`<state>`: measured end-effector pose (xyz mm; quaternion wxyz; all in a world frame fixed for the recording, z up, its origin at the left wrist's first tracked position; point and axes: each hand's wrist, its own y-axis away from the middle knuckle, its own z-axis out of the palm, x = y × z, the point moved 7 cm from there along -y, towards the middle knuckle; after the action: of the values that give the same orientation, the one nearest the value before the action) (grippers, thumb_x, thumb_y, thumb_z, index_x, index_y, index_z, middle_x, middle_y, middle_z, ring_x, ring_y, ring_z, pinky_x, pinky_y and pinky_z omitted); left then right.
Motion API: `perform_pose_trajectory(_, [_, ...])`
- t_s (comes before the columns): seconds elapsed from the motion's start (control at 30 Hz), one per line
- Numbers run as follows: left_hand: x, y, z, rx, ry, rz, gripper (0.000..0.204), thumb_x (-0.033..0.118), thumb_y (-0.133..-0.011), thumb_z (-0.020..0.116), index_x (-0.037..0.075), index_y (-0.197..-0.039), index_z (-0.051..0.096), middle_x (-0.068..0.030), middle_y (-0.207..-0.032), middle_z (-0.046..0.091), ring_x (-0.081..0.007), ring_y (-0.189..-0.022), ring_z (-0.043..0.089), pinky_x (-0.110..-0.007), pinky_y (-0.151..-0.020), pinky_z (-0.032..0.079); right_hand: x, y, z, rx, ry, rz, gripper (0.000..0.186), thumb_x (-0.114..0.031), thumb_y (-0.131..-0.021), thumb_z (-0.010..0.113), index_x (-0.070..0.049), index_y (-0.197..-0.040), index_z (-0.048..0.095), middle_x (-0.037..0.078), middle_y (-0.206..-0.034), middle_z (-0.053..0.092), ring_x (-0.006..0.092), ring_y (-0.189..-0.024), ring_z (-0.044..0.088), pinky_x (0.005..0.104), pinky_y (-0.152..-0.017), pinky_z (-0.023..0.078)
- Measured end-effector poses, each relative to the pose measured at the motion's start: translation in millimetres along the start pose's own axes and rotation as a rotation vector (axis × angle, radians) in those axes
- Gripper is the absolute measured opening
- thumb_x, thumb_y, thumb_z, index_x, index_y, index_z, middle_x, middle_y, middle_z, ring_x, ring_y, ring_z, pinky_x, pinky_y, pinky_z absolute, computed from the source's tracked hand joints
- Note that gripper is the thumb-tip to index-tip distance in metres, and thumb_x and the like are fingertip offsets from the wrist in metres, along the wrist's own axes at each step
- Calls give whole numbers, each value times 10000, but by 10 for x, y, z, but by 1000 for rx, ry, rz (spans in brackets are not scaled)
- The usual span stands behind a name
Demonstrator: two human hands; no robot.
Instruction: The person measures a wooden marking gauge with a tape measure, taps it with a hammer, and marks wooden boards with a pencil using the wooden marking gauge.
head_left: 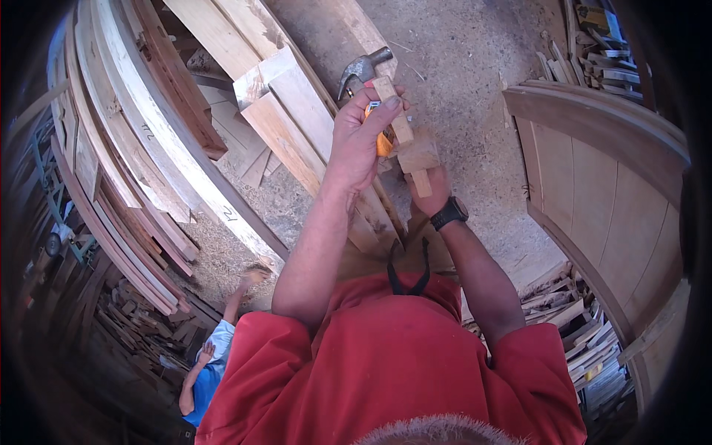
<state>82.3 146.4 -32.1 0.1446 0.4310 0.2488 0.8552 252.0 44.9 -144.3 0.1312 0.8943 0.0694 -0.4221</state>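
A wooden marking gauge, a pale bar running through a squarish block, is held between both hands. My left hand is closed on the bar's far end, its thumb on top. My right hand, wearing a dark wristwatch, grips the gauge at the near end by the block; most of its fingers are hidden underneath. Beside my left palm shows an orange tape measure, partly covered, so whether that hand also holds it is unclear. A claw hammer lies just beyond my left fingers.
Planks run beneath my left arm. Long curved-looking boards are stacked at left. A panelled wooden piece stands at right. Wood offcuts pile at the far right. Another person in blue is at lower left.
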Motion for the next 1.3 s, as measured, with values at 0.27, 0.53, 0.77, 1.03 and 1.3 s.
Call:
perform_pose_trajectory(0.27, [32, 72, 41, -25, 62, -28, 263, 170, -1016, 662, 36, -1241, 674, -52, -1053, 720, -126, -968, 685, -302, -891, 557, 120, -216, -239, 119, -376, 233, 227, -109, -828, 766, -33, -1006, 648, 117, -719, 600, 236, -649, 604, 369, -630, 503])
perform_pose_trajectory(0.53, [-418, 73, -4, 84, 134, -267, 246, 226, -1011, 681, 75, -1204, 694, -20, -1033, 721, -112, -923, 689, -287, -767, 565, 324, -346, -888, 71, -462, 423, 197, -83, -912, 743, -81, -842, 559, -47, -712, 532, 54, -618, 419, 266, -555, 404])
perform_pose_trajectory(0.77, [-965, -220, 16, 267, 217, -241, 186, 283, -1012, 697, 112, -1059, 642, 13, -897, 637, -99, -766, 615, -291, -598, 522, 76, -241, -1382, 94, -821, 513, 128, -137, -969, 730, -72, -959, 621, -23, -754, 637, 23, -475, 461, 207, -432, 357])
perform_pose_trajectory(1.03, [-1171, -457, 39, 588, 240, -251, 234, 297, -1000, 715, 93, -1063, 620, -22, -923, 625, -118, -771, 603, -294, -553, 478, 269, -373, -1350, 134, -624, 467, 142, -79, -936, 764, -59, -1026, 657, -13, -738, 645, 32, -480, 478, 215, -430, 371])
perform_pose_trajectory(1.3, [-1213, -722, 2, 355, 305, -279, 239, 267, -973, 748, 129, -1059, 573, 4, -870, 584, -126, -764, 588, -320, -544, 498, 586, -651, -1226, 13, -836, 543, 127, -162, -988, 723, -73, -1027, 641, 74, -842, 737, 45, -464, 489, 217, -420, 384])
